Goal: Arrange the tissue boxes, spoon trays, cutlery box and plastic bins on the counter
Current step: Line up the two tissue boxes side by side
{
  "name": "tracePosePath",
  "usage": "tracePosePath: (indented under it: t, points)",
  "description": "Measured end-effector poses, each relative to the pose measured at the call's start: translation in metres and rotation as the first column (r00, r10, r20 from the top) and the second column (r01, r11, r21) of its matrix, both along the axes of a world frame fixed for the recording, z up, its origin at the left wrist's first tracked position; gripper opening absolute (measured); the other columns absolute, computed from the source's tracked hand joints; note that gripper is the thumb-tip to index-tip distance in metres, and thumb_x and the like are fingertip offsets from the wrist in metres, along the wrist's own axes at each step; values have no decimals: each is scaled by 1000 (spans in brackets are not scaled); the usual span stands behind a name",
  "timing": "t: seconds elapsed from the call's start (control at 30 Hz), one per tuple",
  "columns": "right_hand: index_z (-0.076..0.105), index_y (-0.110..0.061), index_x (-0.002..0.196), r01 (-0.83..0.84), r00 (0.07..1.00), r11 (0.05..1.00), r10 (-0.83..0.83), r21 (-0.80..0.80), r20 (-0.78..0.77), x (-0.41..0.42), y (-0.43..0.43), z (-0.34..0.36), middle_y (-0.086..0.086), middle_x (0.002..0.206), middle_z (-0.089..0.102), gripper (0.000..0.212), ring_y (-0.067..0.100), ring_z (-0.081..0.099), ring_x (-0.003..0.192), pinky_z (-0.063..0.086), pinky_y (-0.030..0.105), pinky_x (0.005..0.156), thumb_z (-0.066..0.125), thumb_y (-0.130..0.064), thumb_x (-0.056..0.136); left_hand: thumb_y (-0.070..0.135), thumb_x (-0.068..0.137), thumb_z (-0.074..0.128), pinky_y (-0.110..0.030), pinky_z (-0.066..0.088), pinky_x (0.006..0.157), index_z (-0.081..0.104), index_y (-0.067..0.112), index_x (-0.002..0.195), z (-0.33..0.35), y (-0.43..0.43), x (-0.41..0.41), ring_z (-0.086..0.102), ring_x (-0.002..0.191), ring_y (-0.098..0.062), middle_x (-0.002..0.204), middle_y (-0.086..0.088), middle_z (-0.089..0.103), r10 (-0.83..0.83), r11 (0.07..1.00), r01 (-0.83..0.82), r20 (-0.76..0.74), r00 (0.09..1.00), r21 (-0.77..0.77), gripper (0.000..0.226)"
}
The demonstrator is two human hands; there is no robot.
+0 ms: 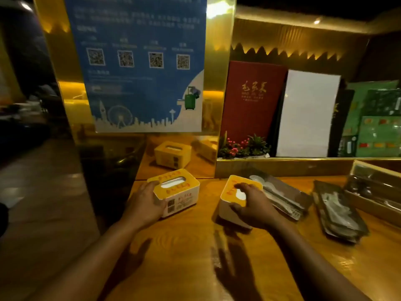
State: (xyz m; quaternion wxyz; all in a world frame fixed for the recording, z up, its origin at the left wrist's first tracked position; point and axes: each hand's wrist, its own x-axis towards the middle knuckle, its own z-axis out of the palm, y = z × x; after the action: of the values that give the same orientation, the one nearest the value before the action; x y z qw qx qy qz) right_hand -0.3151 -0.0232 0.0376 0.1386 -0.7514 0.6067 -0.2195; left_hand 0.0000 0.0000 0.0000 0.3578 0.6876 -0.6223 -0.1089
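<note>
On the wooden counter (184, 246) two tissue boxes sat side by side, apart from each other, each with a yellow top and white sides. The left hand (145, 205) held the left tissue box (176, 195) by its near left end, thumb up on the yellow lid and fingers curled around the side. This box stood close to the gold panel (217, 83) at the back (its reflection showed there). The right hand (253, 205) lay over the right tissue box (233, 192), fingers slightly spread across the lid and its slot, thumb pressed to the near edge. Just beside that box, to the right, lay a dark spoon tray (282, 196) with pale spoons, touching or nearly touching it; I could not tell which. A second spoon tray (338, 210) lay further right, and a wooden cutlery box (373, 192) sat at the right edge. Menus (251, 101) leaned upright on the shelf behind.
</note>
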Motion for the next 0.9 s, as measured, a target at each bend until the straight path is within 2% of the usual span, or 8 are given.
tracePosePath:
  t: [0.13, 0.23, 0.33, 0.47, 0.6, 0.7, 0.8, 0.9]
  points:
    - [38, -26, 148, -104, 989, 994, 101, -26, -106, 72, -25, -14, 8, 151, 41, 70, 28, 41, 135, 42, 42, 105, 68, -43, 87, 38, 83, 76, -42, 48, 98, 41, 27, 148, -21, -16, 14, 46, 134, -29, 151, -5, 41, 18, 998, -13, -75, 997, 69, 74]
    - [32, -30, 149, -97, 980, 995, 93, -16, -176, 107, -50, -34, 11, 153, 37, 75, 33, 36, 139, 38, 46, 109, 69, -44, 85, 40, 80, 79, -40, 45, 100, 37, 27, 150, -31, -31, 14, 42, 137, -27, 154, -4, 36, 5, 998, 3, -111, 994, 70, 83]
    - [23, -27, 152, -118, 928, 993, 101, -27, -359, 124, -71, -48, 18, 159, 24, 82, 38, 21, 146, 23, 51, 117, 68, -46, 86, 45, 74, 83, -37, 44, 99, 37, 27, 149, -42, -41, 17, 42, 137, -27, 155, -4, 31, -10, 996, 21, -129, 992, 84, 91]
    - [17, -30, 155, -181, 871, 983, 157, -7, -465, 129, -96, -55, 13, 165, 12, 86, 38, 2, 151, 1, 59, 120, 64, -52, 87, 47, 69, 86, -44, 49, 100, 35, 30, 148, -58, -53, 18, 40, 137, -28, 155, -4, 30, -28, 995, 43, -167, 986, 91, 97]
    - [32, -31, 149, -194, 889, 979, 149, -62, -432, 124, -100, -63, 9, 159, 30, 67, 34, 13, 150, -5, 58, 118, 61, -46, 91, 41, 69, 88, -40, 49, 98, 40, 28, 147, -62, -63, 22, 43, 136, -26, 153, -3, 37, -44, 998, 51, -176, 983, 30, 93]
    - [53, -34, 132, -151, 938, 973, 85, -177, -336, 115, -89, -69, 5, 141, 49, 44, 28, 31, 141, -1, 53, 119, 61, -47, 91, 37, 65, 92, -36, 46, 98, 41, 28, 147, -63, -70, 28, 42, 138, -25, 154, -1, 41, -111, 992, 121, -194, 975, 44, 97]
    - [62, -37, 116, -115, 956, 960, 36, -257, -292, 102, -74, -73, -1, 123, 55, 31, 24, 42, 128, 7, 51, 120, 64, -50, 88, 32, 61, 94, -36, 49, 99, 43, 32, 145, -68, -74, 34, 44, 138, -23, 152, 0, 45, -172, 980, 191, -257, 951, 52, 98]
    - [64, -35, 110, -117, 955, 941, 19, -317, -295, 90, -66, -79, 2, 125, 57, 27, 27, 42, 131, 12, 53, 121, 68, -47, 86, 26, 61, 95, -39, 53, 98, 47, 34, 143, -74, -73, 30, 47, 135, -21, 150, 1, 49, -174, 982, 186, -284, 943, 14, 95]
